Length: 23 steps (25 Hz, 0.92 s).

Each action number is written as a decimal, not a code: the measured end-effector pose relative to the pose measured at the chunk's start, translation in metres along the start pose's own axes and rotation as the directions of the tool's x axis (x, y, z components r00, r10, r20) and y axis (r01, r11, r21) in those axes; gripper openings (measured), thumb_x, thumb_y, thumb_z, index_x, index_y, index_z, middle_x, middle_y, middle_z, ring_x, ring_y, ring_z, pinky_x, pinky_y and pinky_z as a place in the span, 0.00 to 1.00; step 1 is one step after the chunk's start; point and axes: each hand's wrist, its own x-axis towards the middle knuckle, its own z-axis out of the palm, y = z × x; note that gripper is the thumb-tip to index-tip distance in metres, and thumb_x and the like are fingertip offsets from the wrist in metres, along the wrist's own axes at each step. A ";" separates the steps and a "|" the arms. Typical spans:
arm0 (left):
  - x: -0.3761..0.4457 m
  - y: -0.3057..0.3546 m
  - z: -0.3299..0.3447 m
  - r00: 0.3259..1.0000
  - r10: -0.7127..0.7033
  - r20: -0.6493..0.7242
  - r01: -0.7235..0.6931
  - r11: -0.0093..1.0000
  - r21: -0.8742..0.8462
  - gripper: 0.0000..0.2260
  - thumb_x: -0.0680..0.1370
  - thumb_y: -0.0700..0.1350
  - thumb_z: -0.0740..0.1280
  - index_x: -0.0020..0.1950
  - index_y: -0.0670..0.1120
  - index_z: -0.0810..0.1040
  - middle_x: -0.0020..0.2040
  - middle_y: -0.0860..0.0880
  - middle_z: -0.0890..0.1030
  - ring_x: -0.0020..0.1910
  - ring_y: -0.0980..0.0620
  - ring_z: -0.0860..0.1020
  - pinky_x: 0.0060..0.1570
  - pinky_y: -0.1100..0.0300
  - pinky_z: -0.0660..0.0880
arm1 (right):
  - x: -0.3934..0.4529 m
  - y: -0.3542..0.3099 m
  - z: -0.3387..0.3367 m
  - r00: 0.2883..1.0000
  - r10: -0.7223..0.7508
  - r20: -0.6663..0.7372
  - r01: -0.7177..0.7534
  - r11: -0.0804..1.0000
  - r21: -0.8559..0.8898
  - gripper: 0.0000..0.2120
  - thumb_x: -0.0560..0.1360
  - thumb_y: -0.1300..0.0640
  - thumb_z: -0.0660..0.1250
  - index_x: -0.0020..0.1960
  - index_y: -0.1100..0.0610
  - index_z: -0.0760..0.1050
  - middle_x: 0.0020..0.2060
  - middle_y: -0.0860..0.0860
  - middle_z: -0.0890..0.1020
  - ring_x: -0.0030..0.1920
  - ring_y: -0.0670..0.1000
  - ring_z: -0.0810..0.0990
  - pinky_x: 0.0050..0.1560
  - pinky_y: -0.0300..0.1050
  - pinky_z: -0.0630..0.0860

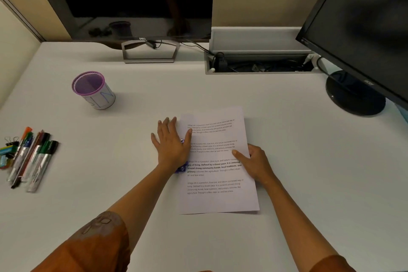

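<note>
A printed sheet of paper point(217, 196) lies on the white desk point(132, 99), slightly turned. My left hand point(171, 144) lies flat with fingers spread over the sheet's left edge, pressing on a small purple object point(181, 168) that peeks out beneath the palm; what that object is cannot be told. My right hand point(256, 164) holds the sheet's right edge, thumb on top of the page and the other fingers hidden past the edge.
A purple mesh pen cup point(93, 89) stands at the left. Several markers and binder clips point(28, 157) lie near the desk's left edge. Two dark monitors point(123, 0) point(364, 35) stand at the back, with a cable tray point(258, 65) between them.
</note>
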 end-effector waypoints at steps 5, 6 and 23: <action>-0.001 -0.003 0.001 1.000 0.016 -0.010 -0.016 0.999 0.030 0.31 0.81 0.65 0.53 0.78 0.49 0.58 0.80 0.46 0.56 0.81 0.45 0.47 0.76 0.40 0.38 | 0.000 0.000 0.000 1.000 0.011 0.005 -0.011 1.000 0.009 0.15 0.78 0.51 0.70 0.62 0.56 0.80 0.54 0.48 0.85 0.51 0.46 0.85 0.47 0.36 0.80; -0.001 -0.005 0.001 0.999 0.031 -0.016 -0.031 0.998 0.045 0.31 0.80 0.66 0.52 0.78 0.49 0.58 0.80 0.46 0.57 0.81 0.45 0.46 0.77 0.41 0.37 | 0.000 0.000 0.000 1.000 0.009 0.006 -0.009 1.000 0.009 0.15 0.78 0.51 0.70 0.62 0.56 0.80 0.54 0.48 0.85 0.51 0.47 0.85 0.47 0.37 0.80; -0.002 0.006 -0.006 0.998 0.015 0.068 -0.027 0.984 0.176 0.32 0.81 0.62 0.53 0.80 0.47 0.52 0.82 0.44 0.51 0.81 0.43 0.42 0.77 0.40 0.39 | -0.002 -0.002 0.000 1.000 -0.017 0.012 0.017 1.000 0.005 0.15 0.78 0.52 0.70 0.62 0.57 0.80 0.54 0.49 0.85 0.51 0.47 0.85 0.49 0.39 0.81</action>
